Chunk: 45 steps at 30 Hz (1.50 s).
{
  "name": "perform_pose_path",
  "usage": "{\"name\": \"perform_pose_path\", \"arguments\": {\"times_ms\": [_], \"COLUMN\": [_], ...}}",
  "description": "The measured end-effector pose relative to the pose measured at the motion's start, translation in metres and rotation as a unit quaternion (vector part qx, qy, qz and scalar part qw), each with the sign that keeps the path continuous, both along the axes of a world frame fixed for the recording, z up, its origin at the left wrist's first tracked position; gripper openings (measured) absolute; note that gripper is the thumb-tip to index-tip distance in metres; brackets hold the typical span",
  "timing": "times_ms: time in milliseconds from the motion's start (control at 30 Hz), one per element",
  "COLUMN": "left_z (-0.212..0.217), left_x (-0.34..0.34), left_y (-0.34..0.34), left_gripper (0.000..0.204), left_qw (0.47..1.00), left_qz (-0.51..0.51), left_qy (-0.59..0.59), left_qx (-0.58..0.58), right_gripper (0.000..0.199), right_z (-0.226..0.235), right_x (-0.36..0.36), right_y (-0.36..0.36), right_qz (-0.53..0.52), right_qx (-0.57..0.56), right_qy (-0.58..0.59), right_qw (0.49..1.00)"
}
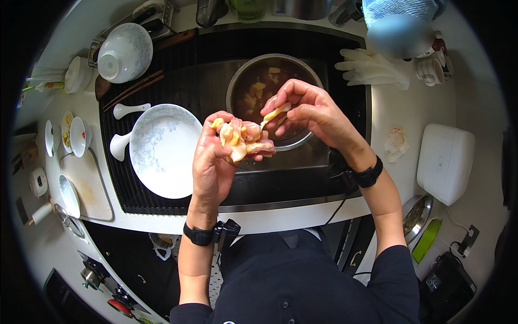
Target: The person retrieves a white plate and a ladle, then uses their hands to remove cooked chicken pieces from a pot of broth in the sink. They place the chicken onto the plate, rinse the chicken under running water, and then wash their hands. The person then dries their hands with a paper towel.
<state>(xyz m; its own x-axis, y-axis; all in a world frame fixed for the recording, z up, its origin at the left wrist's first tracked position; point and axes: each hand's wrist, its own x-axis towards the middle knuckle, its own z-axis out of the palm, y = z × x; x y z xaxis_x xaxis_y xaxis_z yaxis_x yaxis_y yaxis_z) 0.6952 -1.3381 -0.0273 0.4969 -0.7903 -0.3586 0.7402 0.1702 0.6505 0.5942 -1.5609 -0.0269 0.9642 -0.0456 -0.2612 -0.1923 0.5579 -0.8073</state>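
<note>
The left hand (208, 170) is closed around a clump of raw meat (245, 141), thumb at the near side and fingers curled about it; the meat sits above the near left edge of a metal pot (275, 56), which holds brownish liquid with yellowish pieces (256, 89) in it; the right hand (318, 113) pinches a pale yellow strip (276, 114) between thumb and fingers, its lower end at the meat, though whether it is joined there cannot be told.

The step in hand appears to be parting the strip from the meat; done well, it likely calls for a firm left grip close to the join, so that the clump does not turn or slip; the right hand would do best to pinch low on the strip and draw it slowly, since such wet, soft matter may tear or slide; working over the pot seems sensible for drips, with the wrists kept clear of the white plate (162, 154) just beside the left hand.
</note>
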Motion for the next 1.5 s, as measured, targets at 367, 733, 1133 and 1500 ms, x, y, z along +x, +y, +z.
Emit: {"name": "perform_pose_path", "arguments": {"times_ms": [367,733,1133,1500], "left_z": [-0.002,0.025,0.005,0.007], "left_x": [-0.006,0.012,0.072,0.073], "left_y": [-0.001,0.036,0.11,0.109], "left_gripper": [0.036,0.025,0.013,0.011], "left_qw": [0.998,0.957,0.807,0.814], "left_qz": [-0.002,0.033,0.091,0.283], "left_qy": [-0.051,-0.26,-0.428,-0.412], "left_qx": [0.039,0.122,0.397,0.298], "right_gripper": [0.018,0.062,0.061,0.043], "right_z": [-0.004,-0.158,-0.234,-0.151], "right_x": [0.01,0.013,0.03,0.007], "right_y": [0.009,-0.051,0.0,-0.03], "right_qz": [0.125,0.022,0.187,0.003], "right_qx": [-0.171,-0.466,-0.576,-0.28], "right_qy": [0.05,0.228,0.288,0.139], "right_qw": [0.976,0.855,0.742,0.95]}}
